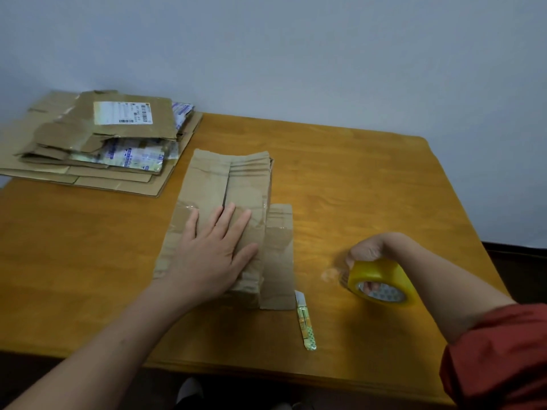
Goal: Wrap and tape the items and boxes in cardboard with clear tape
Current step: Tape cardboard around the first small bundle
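In the head view, the cardboard bundle (225, 220) lies at the centre of the frame on the wooden bench (370, 187), its long axis running from the lower edge up toward the wall, with an open seam (226, 184) down its upper half and a loose flap (278, 255) on its right side. The left hand (213, 250) rests on the bundle's lower half, fingers (228, 217) spread flat and gripping nothing, simply pinning the wrap shut. The right hand (370, 255), at lower right, has its fingers curled closed around the yellowish tape roll (381, 282), one finger through the core; the roll sits low over the bench, well apart from the bundle and to its right. A small utility knife (306, 321) lies between them, just beside the flap's lower corner. I judge the next move carries the roll leftward, across the bundle's long axis. A stack of flattened cardboard (97, 143) waits at upper left.
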